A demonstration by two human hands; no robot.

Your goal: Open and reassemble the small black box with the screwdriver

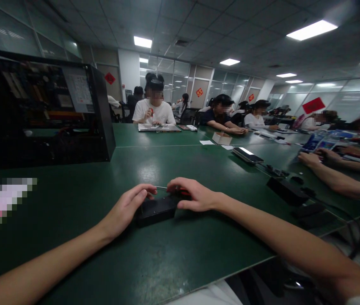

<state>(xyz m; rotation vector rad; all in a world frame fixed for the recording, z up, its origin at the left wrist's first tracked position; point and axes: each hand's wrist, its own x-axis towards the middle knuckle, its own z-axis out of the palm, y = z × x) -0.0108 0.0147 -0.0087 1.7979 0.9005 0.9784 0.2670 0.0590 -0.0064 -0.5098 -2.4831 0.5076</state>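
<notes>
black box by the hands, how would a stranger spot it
Start on the near half of the green table. Between the left hand and the right hand lies a black box. A thin metal shaft just above it sets it apart from the black block farther right.

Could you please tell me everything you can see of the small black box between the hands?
The small black box is oblong and squared-off, its surface looking like plastic or metal; finer details are too dark to tell. It lies flat on the green table. The left hand seems to touch its left end; the right hand is by its right end, contact unclear.
</notes>
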